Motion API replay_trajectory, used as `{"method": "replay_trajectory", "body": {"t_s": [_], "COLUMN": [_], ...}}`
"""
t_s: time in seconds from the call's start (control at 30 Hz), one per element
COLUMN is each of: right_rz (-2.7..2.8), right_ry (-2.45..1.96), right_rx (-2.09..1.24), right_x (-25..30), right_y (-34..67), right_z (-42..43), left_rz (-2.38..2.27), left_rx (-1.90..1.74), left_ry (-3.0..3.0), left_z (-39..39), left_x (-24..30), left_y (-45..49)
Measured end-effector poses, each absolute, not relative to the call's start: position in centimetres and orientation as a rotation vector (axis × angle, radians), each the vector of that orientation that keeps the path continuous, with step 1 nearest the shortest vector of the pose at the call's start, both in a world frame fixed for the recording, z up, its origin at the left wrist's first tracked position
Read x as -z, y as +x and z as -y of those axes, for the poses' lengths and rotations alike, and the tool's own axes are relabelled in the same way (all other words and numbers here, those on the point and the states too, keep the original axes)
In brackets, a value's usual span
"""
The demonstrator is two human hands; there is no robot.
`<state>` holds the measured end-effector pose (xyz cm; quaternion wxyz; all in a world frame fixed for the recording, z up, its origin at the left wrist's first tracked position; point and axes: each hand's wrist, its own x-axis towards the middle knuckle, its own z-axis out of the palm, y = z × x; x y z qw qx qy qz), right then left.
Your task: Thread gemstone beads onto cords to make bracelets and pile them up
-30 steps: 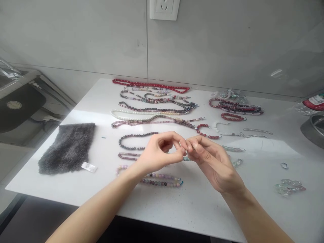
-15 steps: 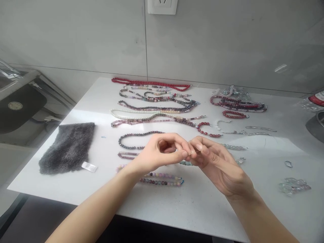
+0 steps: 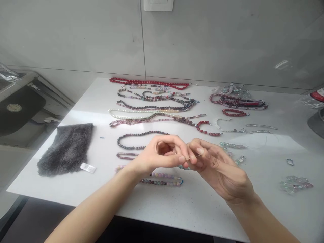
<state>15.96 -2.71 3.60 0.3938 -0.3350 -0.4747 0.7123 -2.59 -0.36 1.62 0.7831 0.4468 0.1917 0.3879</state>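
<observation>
Head view: left hand (image 3: 159, 155) and right hand (image 3: 217, 168) together above the worktop (image 3: 202, 209), both pinching one thin wire (image 3: 196, 156), one teal bead strand (image 3: 181, 167) just beneath them, one grey cloth (image 3: 67, 148) well to their left.

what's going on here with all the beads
A person's left hand and right hand meet just above the white tabletop, fingertips of both pinching a thin pale wire-like strand between them; it is too fine to say more. Beaded strings lie in rows behind the hands, a long red bead string at the back edge, and a grey fluffy cloth sits to the left.
</observation>
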Motion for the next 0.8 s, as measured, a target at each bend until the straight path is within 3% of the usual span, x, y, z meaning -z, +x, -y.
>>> {"method": "replay_trajectory", "body": {"t_s": [0.4, 0.63, 0.8], "right_rz": [1.202, 1.351, 1.465], "right_ry": [-0.812, -1.056, -1.106], "right_rx": [-1.815, -1.268, -1.126], "right_x": [-3.85, -3.37, -2.89], "right_y": [15.93, 15.93, 15.61], "right_z": [2.93, 2.43, 2.28], "left_rz": [-0.355, -0.706, -0.695], "left_rx": [-0.797, -0.868, -0.92], "left_ry": [1.027, 1.072, 1.03], "left_z": [0.13, -0.15, -0.32], "left_x": [-1.36, -1.48, -1.21], "left_y": [-2.86, -2.44, -2.37]}}
